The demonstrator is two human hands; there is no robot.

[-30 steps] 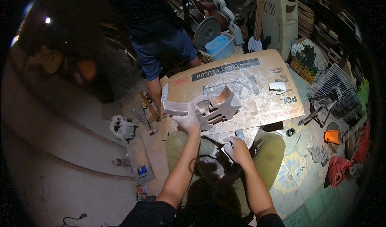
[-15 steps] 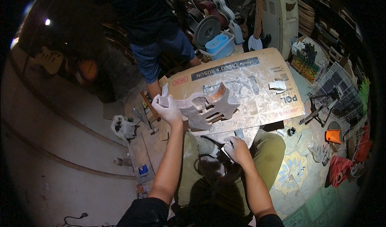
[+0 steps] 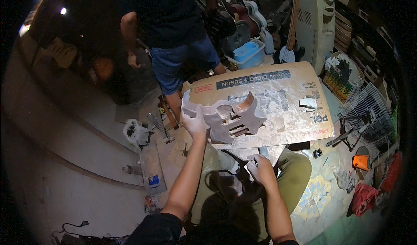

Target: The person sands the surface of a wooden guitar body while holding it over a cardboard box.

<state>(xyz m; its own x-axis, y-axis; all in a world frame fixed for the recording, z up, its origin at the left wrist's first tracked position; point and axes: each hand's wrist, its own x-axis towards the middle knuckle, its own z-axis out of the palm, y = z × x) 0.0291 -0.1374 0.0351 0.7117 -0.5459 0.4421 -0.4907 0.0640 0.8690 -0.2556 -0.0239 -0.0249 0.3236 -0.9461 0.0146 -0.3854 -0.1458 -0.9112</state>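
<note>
My left hand (image 3: 194, 122) is closed round the left end of an unfinished electric guitar body (image 3: 220, 127). The body is pale and dusty, with curved horns, cut-out slots and a bare brown patch on its far horn. It is tilted over the near part of a flattened cardboard box (image 3: 299, 127). Apart from the body, my right hand (image 3: 261, 168) is above my lap, with its fingers drawn together round a small, thin, pale thing that I cannot make out. A small grey-blue piece (image 3: 263, 151) is just beyond those fingers.
Another person (image 3: 176, 49) stands beyond the cardboard. A crumpled white piece (image 3: 309, 103) lies on it. Behind are a blue tub (image 3: 251, 56) and guitars; to the right, a wire rack (image 3: 369, 108) and an orange thing (image 3: 361, 161). Tools (image 3: 160, 125) lie left.
The other person has straightened, and an arm now hangs at their side. My view has shifted slightly. Left hand and guitar body stay together; my right hand stays over my lap.
</note>
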